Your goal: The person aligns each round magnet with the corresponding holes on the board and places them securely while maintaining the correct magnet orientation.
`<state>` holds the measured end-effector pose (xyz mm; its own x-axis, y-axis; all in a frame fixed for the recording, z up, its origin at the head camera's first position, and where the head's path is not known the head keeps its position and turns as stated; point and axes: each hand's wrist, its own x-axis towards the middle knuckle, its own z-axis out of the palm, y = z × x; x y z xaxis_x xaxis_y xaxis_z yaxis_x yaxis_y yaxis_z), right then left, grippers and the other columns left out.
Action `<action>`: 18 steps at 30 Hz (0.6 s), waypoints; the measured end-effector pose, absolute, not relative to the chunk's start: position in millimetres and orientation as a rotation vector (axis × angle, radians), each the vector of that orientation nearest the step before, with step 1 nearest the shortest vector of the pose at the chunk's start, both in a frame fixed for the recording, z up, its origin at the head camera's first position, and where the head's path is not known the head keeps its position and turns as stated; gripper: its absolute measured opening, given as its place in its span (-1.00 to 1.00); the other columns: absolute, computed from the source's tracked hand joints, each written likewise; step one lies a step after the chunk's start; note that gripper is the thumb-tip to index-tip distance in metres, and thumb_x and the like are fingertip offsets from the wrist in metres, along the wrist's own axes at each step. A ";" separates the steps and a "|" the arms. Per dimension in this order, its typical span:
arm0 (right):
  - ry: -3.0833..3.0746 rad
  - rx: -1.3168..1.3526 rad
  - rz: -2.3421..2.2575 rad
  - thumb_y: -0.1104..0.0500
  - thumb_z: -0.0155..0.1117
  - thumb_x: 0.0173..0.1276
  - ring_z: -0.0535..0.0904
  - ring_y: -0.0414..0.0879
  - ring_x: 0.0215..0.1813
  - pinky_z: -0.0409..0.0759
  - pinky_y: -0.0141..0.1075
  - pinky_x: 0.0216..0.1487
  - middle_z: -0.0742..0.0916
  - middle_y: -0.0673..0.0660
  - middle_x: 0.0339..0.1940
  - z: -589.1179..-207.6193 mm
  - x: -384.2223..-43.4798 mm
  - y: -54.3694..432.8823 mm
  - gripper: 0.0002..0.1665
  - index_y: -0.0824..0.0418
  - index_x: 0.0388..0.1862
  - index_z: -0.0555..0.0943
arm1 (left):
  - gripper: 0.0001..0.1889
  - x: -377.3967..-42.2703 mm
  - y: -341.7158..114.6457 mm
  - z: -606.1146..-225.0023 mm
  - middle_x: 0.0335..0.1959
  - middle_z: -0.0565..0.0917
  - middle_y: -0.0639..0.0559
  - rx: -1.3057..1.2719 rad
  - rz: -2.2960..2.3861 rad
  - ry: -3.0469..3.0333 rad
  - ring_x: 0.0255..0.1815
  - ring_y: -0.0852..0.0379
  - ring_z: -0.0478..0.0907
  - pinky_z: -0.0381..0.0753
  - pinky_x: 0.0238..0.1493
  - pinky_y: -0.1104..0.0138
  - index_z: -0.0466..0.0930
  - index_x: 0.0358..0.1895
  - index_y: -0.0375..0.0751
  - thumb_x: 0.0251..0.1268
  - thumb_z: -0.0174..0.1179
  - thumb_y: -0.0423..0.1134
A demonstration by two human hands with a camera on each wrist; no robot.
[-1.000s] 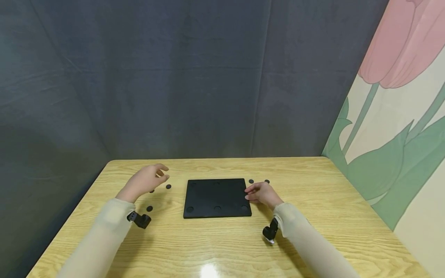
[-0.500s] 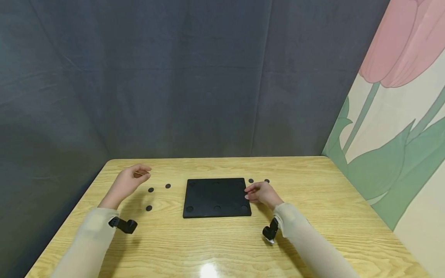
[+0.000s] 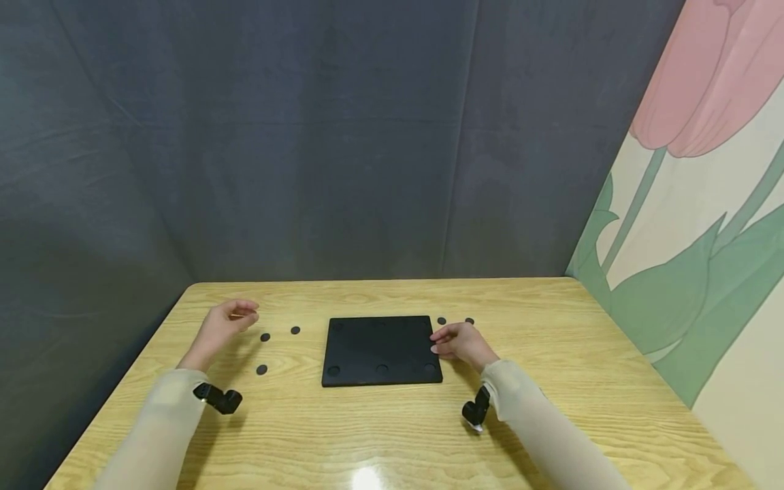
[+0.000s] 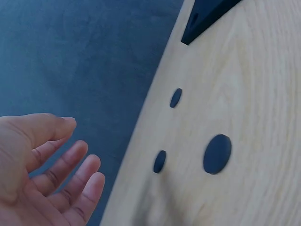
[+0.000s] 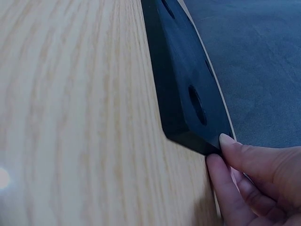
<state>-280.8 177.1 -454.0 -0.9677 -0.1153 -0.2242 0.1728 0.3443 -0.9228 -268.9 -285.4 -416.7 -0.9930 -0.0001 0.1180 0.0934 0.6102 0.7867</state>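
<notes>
A flat black rectangular board [image 3: 378,344] with several round recesses lies on the table. My right hand [image 3: 464,342] grips its right edge; in the right wrist view the thumb lies on the board's top edge and a finger [image 5: 225,183] meets its side. Left of the board, my left hand [image 3: 222,328] hovers above the table with loosely bent fingers and nothing in them. Three small black discs lie just right of it: one disc [image 3: 265,337] close by, another disc [image 3: 295,330] nearer the board, and a third disc [image 3: 261,369] closer to me.
Two more black discs, one disc [image 3: 442,320] and another disc [image 3: 469,320], lie behind my right hand. The wooden table [image 3: 392,429] ends at a dark curtain [image 3: 331,150]. At the right stands a wall [image 3: 692,272] with painted tulips.
My left hand has drawn back to the left, away from the discs, which now show fully. My right hand stays at the board's edge, and the board has not moved.
</notes>
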 end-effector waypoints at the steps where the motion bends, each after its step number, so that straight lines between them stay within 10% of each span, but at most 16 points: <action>1: 2.360 0.048 -1.665 0.50 0.33 0.17 0.62 -0.17 -0.38 0.70 -0.28 -0.20 0.65 0.14 -0.35 -454.1 -280.7 177.2 -0.73 0.47 -0.10 0.62 | -0.64 -270.8 -286.3 -420.0 -0.03 0.60 -0.24 -0.081 -1.337 -2.727 -0.07 0.02 0.53 0.56 -0.14 0.29 0.50 0.14 -0.36 0.42 0.13 -0.20; 18: 2.363 0.025 -1.653 0.48 0.31 0.20 0.64 -0.14 -0.35 0.70 -0.24 -0.17 0.64 0.18 -0.31 -452.1 -278.5 179.4 -0.72 0.47 -0.08 0.61 | -0.68 -276.8 -286.4 -446.2 0.04 0.55 -0.32 -0.059 -1.397 -2.836 -0.04 -0.09 0.53 0.60 -0.13 0.20 0.47 0.13 -0.45 0.42 0.08 -0.32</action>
